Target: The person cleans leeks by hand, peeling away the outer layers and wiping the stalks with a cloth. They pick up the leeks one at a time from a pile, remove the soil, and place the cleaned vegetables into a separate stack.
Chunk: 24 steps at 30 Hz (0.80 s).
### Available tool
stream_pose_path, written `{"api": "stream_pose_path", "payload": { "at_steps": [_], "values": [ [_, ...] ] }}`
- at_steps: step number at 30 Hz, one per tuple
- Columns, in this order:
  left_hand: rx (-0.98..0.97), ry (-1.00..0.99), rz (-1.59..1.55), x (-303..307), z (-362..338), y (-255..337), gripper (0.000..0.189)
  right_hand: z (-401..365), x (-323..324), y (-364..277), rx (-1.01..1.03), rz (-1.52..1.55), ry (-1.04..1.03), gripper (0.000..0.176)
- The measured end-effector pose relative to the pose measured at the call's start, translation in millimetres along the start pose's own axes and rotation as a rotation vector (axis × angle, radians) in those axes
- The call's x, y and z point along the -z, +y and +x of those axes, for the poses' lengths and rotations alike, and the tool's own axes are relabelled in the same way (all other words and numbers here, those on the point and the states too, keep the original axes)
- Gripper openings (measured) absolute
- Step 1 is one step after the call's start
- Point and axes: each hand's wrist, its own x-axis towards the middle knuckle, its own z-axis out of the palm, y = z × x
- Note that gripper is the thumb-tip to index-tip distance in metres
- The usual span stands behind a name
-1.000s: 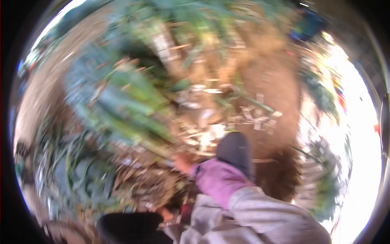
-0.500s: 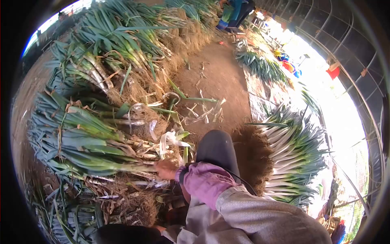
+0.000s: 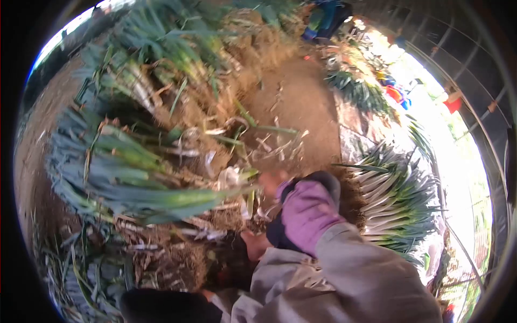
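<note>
Although it's pretty blurry, the right hand looks closed around the root end of a leek, whose leaves stretch left over the pile; can't tell about the left hand.

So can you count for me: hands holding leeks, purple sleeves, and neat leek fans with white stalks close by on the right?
Hands holding leeks: 1, the right hand, a bit blurry
Purple sleeve: 1
Neat leek fan with white stalks, close by on the right: 1
Total: 3
</note>
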Motion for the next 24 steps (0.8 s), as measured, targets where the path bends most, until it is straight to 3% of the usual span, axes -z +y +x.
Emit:
{"api": "stream_pose_path", "payload": {
  "at_steps": [1, 2, 3, 4, 5, 6, 7, 8, 9, 11, 13, 14, 15, 17, 20, 22, 24],
  "values": [
    [0.010, -0.050, -0.019, 3.8, -3.8, -3.7, 0.019, 11.9, -5.5, 23.3, -0.158, -0.153, 0.040, 0.013],
    [0.020, -0.115, -0.050, 12.9, -5.2, -7.9, 0.020, 15.6, -23.9, 77.7, 0.063, -0.084, 0.420, 0.011],
    [0.033, -0.190, -0.084, 19.6, -7.9, -11.7, 0.020, 12.8, 26.6, 86.0, -0.221, -0.267, 0.197, 0.009],
    [0.040, -0.284, -0.122, 26.0, -10.7, -15.7, 0.020, 9.5, 42.7, 138.6, -0.080, -0.223, 0.286, 0.010],
    [0.032, -0.423, -0.153, 30.9, -12.4, -21.6, 0.020, -1.6, 81.7, 157.1, -0.163, 0.100, 0.399, 0.011],
    [-0.020, -0.605, -0.175, 33.2, -14.6, -32.1, 0.020, -26.8, 129.7, 170.4, 0.233, 0.064, 0.674, 0.010],
    [-0.131, -0.814, -0.207, 27.3, -18.3, -48.7, 0.020, -49.3, 207.5, 123.5, -0.113, -0.488, 0.377, 0.005],
    [-0.295, -0.934, -0.248, 21.2, -10.6, -54.1, 0.021, -62.4, 251.1, 107.0, -0.204, -0.575, 0.351, 0.010],
    [-0.449, -0.852, -0.275, 14.5, -2.4, -57.6, 0.021, -69.7, 278.8, 97.2, -0.295, -0.660, 0.330, 0.018],
    [-0.476, -0.198, -0.191, 64.2, 73.5, 55.0, 0.016, -83.0, 315.6, 98.3, -0.195, -0.825, 0.604, 0.027],
    [-0.425, -0.266, 0.126, 76.5, 115.6, 92.5, 0.029, -100.2, 347.7, 89.0, 0.003, -0.779, 0.860, 0.030],
    [-0.487, -0.232, 0.187, 74.2, 136.0, 105.4, 0.033, -109.1, 364.3, 83.4, 0.106, -0.752, 0.988, 0.032],
    [-0.549, -0.112, 0.263, 70.9, 155.1, 123.9, 0.030, -119.5, 381.9, 78.9, 0.105, -0.779, 0.989, 0.031],
    [-0.628, 0.065, 0.249, 63.4, 185.4, 155.7, 0.054, -138.8, 415.0, 68.1, 0.108, -0.830, 0.991, 0.031],
    [-0.708, 0.314, 0.243, 46.9, 213.6, 207.6, 0.071, -163.7, 446.7, 43.7, 0.122, -0.893, 1.099, 0.030],
    [-0.730, 0.406, 0.276, 37.6, 222.0, 240.2, 0.072, -171.9, 463.0, 39.3, 0.183, -0.901, 1.137, 0.026],
    [-0.765, 0.620, 0.175, 20.3, 231.4, 252.9, 0.071, -173.5, 476.6, 40.1, 0.177, -0.907, 1.139, 0.026]
  ]
}}
